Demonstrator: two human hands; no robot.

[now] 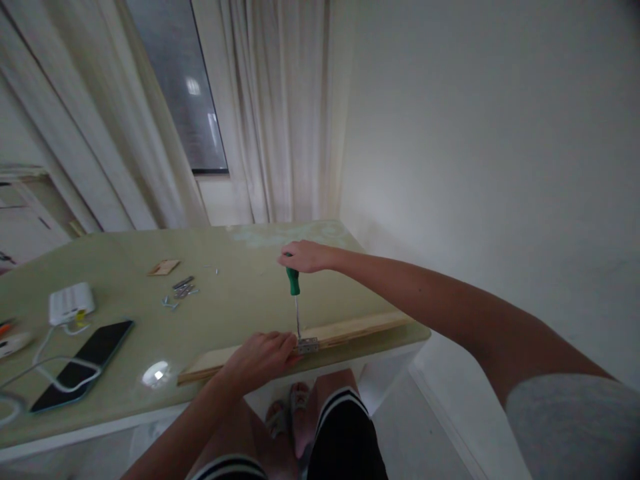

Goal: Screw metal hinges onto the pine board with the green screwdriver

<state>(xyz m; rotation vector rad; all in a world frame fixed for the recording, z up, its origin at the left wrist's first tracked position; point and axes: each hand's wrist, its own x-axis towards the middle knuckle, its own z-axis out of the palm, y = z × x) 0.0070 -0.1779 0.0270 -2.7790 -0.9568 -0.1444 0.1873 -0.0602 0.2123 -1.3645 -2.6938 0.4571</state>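
My right hand (304, 256) is closed over the top of a green-handled screwdriver (293, 283), which stands nearly upright. Its shaft runs down to a metal hinge (308, 345) at the front edge of a wooden board (355, 328). The tip meets the hinge area; any screw there is too small to make out. My left hand (265, 360) is wrapped over the board just left of the hinge, its fingertips close to the screwdriver's tip. The board lies along the table's front edge.
On the green table (240, 293) lie several loose hinges and screws (184, 289), a small wooden piece (164, 267), a white charger (71, 304) with a cable, and a dark tablet (85, 363). A wall (490, 167) borders the right side; curtains (280, 120) hang behind.
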